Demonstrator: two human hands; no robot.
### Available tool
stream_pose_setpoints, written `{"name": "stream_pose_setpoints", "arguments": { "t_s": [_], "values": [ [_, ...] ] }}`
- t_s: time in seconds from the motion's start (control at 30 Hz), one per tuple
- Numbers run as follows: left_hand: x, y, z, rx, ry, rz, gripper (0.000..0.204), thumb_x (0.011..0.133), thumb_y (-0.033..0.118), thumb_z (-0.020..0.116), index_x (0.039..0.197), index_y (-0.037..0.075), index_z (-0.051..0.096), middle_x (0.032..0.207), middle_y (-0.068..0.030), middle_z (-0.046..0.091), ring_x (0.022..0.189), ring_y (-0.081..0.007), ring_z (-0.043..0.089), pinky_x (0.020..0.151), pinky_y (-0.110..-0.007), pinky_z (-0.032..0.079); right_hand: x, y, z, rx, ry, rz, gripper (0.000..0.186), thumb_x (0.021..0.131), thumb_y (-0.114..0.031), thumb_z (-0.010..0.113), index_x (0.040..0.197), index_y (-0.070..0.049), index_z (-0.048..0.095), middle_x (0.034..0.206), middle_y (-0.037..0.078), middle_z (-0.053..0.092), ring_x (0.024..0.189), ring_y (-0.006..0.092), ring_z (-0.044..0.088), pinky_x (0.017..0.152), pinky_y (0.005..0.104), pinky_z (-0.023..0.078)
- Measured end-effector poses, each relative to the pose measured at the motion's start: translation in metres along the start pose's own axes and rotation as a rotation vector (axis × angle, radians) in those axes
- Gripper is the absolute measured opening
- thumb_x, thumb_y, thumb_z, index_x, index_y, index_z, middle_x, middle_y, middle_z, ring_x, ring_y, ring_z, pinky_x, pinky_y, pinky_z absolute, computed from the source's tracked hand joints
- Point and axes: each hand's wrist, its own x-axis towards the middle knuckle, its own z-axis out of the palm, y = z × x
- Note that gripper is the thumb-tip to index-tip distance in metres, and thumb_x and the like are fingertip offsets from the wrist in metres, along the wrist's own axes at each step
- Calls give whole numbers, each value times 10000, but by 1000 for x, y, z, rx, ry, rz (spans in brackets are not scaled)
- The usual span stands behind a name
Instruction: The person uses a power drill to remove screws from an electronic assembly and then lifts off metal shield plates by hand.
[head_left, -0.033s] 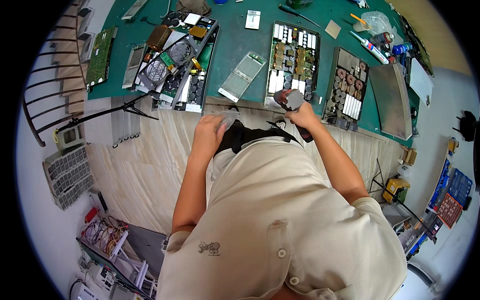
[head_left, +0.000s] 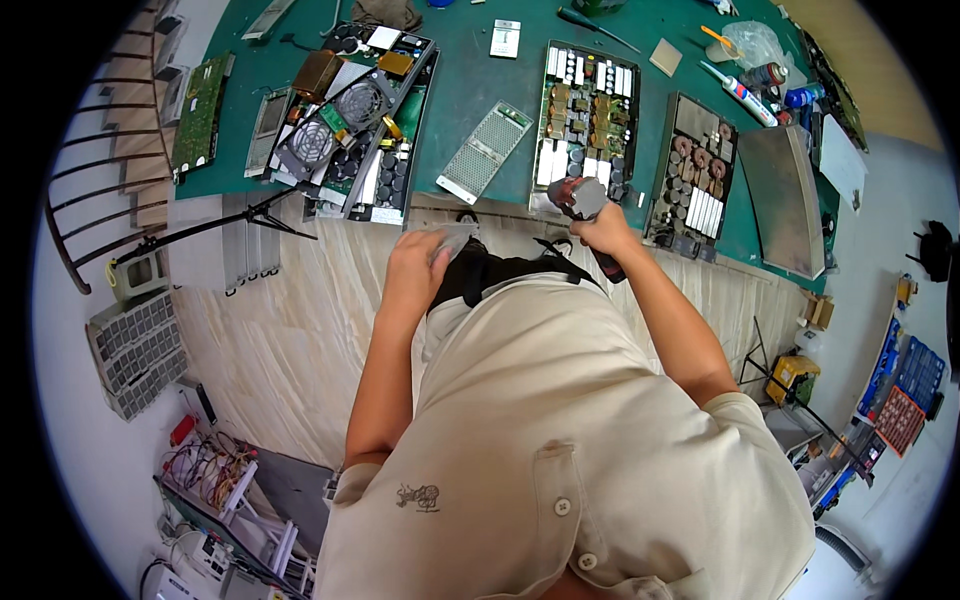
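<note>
My left hand (head_left: 415, 268) is closed on a small translucent plastic piece (head_left: 458, 233), possibly a bag, below the bench edge. My right hand (head_left: 608, 232) grips a red and black power drill (head_left: 578, 195), whose top sits just in front of an open circuit-board unit (head_left: 588, 100) with capacitors and white components. A perforated metal plate (head_left: 483, 150) lies on the green bench (head_left: 470, 75) between that unit and a larger open chassis (head_left: 360, 120) with two fan grilles. Another open unit (head_left: 690, 165) with copper coils lies to the right.
A thin metal stand arm (head_left: 220, 224) crosses at left near a railing (head_left: 100, 135). A large metal cover (head_left: 785, 205), tubes and cans (head_left: 765, 80) occupy the bench's right. Parts bins (head_left: 910, 390) hang right; cables (head_left: 210, 465) pile lower left.
</note>
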Motion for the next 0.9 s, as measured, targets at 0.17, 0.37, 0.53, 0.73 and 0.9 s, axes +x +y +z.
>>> {"name": "stream_pose_setpoints", "arguments": {
  "t_s": [0.17, 0.37, 0.53, 0.73, 0.9],
  "values": [
    [-3, -3, -3, 21, -17, -25, 250, 875, 70, 751, 1116, 4, 741, 981, -175, 729, 819, -330, 669, 755, -408, 546, 10, 9, 6, 27, 14, 10, 447, 677, -258, 819, 1039, -11, 731, 952, 228, 754, 918, 377, 743, 822, 439, 580],
    [-2, -2, -5, 35, -13, -21, 256, 872, 80, 752, 1115, -2, 740, 975, -178, 730, 798, -321, 667, 748, -410, 546, 17, 15, 10, 28, 35, -3, 435, 671, -266, 831, 1013, -13, 743, 915, 205, 762, 879, 355, 748, 809, 426, 588],
    [-2, -3, -3, 40, -11, -26, 263, 873, 78, 749, 1122, -5, 737, 974, -177, 735, 796, -318, 670, 750, -410, 548, 17, 10, 7, 45, 5, 35, 409, 679, -257, 834, 990, -6, 745, 872, 186, 762, 828, 331, 754, 783, 421, 591],
    [-2, -3, -1, 43, -11, -31, 266, 877, 79, 750, 1129, -7, 737, 975, -177, 739, 799, -316, 674, 757, -407, 549, 13, 2, 6, 28, 1, 32, 393, 686, -250, 831, 989, -14, 748, 879, 189, 763, 844, 336, 755, 790, 421, 590],
    [2, -1, -1, 33, -15, -31, 273, 880, 77, 753, 1136, -16, 734, 979, -182, 739, 804, -316, 682, 762, -408, 549, 12, 2, 9, -113, 69, -124, 396, 720, -225, 792, 1060, -31, 733, 978, 220, 759, 943, 384, 737, 832, 442, 587]
  ]
}}
